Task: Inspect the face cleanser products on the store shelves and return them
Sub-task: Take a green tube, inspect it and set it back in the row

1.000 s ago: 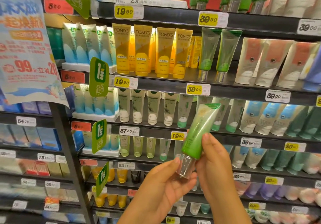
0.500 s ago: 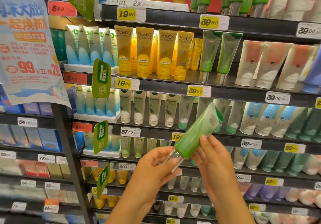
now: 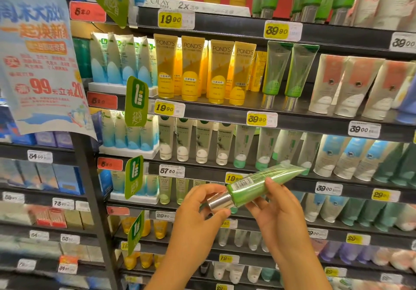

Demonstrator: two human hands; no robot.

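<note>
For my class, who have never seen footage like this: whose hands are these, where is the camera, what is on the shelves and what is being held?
There is no machine: a person wears a camera on the head, looking forward and down at their own hands. The left hand pinches the shiny silver cap of a green plastic tube with a barcode, and the right hand grips its body. The tube lies nearly level. Behind are dark store shelves with yellow price tags, orange-yellow POND'S tubes and two matching green tubes standing cap down.

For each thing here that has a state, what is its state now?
green tube: off the shelf, tilted, barcode side facing the camera
silver cap: on the tube, lower end
left hand: pinches the silver cap
right hand: holds the tube body
two matching green tubes: upright on the shelf, caps down
</note>
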